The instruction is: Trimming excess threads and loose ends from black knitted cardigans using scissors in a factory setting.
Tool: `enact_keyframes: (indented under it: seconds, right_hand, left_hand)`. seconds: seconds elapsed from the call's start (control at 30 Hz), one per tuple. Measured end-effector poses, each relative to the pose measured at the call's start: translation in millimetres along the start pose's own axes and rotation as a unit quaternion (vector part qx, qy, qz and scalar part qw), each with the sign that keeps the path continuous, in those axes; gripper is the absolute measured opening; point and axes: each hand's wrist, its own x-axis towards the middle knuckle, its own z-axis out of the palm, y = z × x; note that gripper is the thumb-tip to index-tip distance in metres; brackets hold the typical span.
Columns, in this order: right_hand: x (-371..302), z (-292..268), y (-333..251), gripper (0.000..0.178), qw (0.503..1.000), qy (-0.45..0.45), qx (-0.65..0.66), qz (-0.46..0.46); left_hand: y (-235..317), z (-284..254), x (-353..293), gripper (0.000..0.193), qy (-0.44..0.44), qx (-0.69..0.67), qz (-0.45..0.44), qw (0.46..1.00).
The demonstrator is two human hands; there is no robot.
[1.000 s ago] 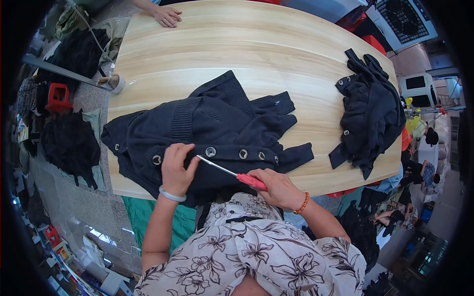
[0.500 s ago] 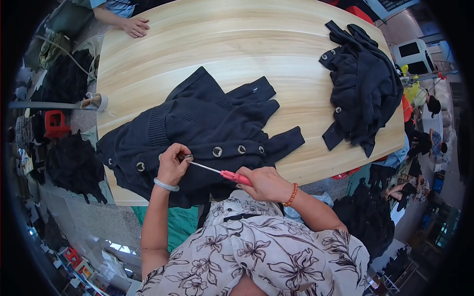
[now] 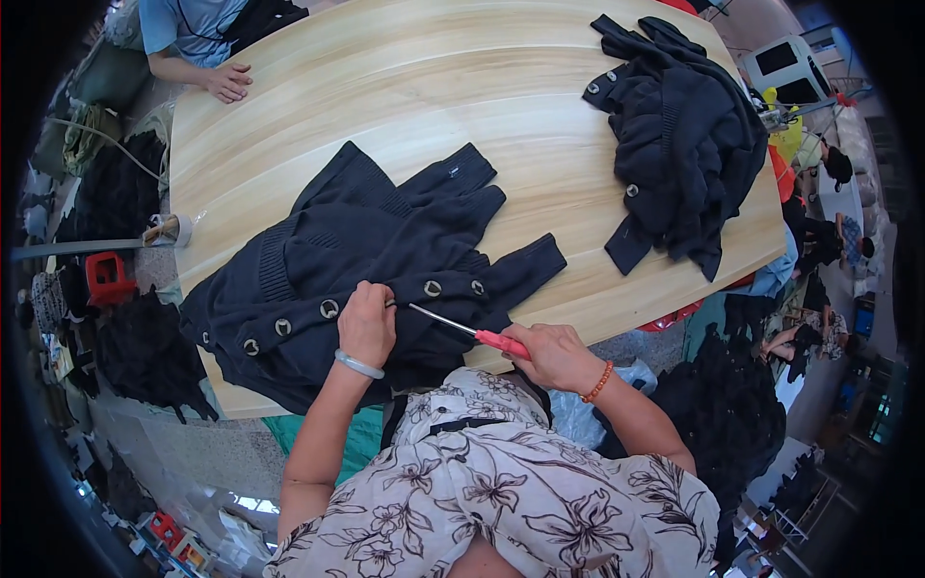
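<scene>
A dark navy knitted cardigan [image 3: 337, 241] lies spread before me, its button band running across the near side with several round dark-and-pale buttons [image 3: 330, 308]. My left hand [image 3: 366, 326], a pale bangle at its wrist, is closed on the band, pinching a button that the fingers mostly cover. In my right hand [image 3: 561, 360] is the red handle of a screwdriver [image 3: 503, 344]. Its thin metal shaft points left over the band, the tip just short of my left fingertips and apart from them.
A second dark cardigan [image 3: 679, 144] lies bunched at the right of the pale wooden table [image 3: 385, 96]. Across the far left edge rests another person's hand [image 3: 228, 83]. Dark garment piles [image 3: 145, 337] and a red stool [image 3: 109, 277] stand left; more garments [image 3: 723, 414] lie at right.
My left hand has moved right along the band to another button. The screwdriver has shifted right, its tip now farther from the left fingers. The whole view has turned slightly.
</scene>
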Motion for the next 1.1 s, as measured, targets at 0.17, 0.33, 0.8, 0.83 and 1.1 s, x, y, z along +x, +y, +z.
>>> enact_keyframes:
  seconds: [0.17, 0.33, 0.8, 0.83, 1.1]
  right_hand:
    - [6.2, 4.9, -8.9, 0.028, 0.999, -0.033, 0.024, -0.013]
    - [-15.8, 22.5, 31.4, 0.027, 0.995, 0.078, 0.066, -0.023]
    - [-24.2, 25.5, 54.4, 0.028, 0.998, -0.017, 0.044, 0.043]
    - [-26.4, 26.1, 58.0, 0.028, 0.998, -0.016, 0.045, 0.043]
    - [-49.4, 37.4, 92.3, 0.027, 0.992, 0.082, 0.031, 0.087]
  left_hand:
    - [-7.1, -6.7, 3.3, 0.017, -0.038, -0.067, -0.004, 0.997]
    - [29.4, 12.9, 16.0, 0.025, 0.042, 0.055, 0.137, 0.988]
    - [13.3, 68.5, 38.3, 0.014, -0.162, 0.000, 0.069, 0.984]
    - [17.4, 67.7, 41.2, 0.017, -0.132, 0.015, 0.133, 0.982]
    - [47.4, 136.1, 47.2, 0.030, -0.167, 0.073, 0.118, 0.976]
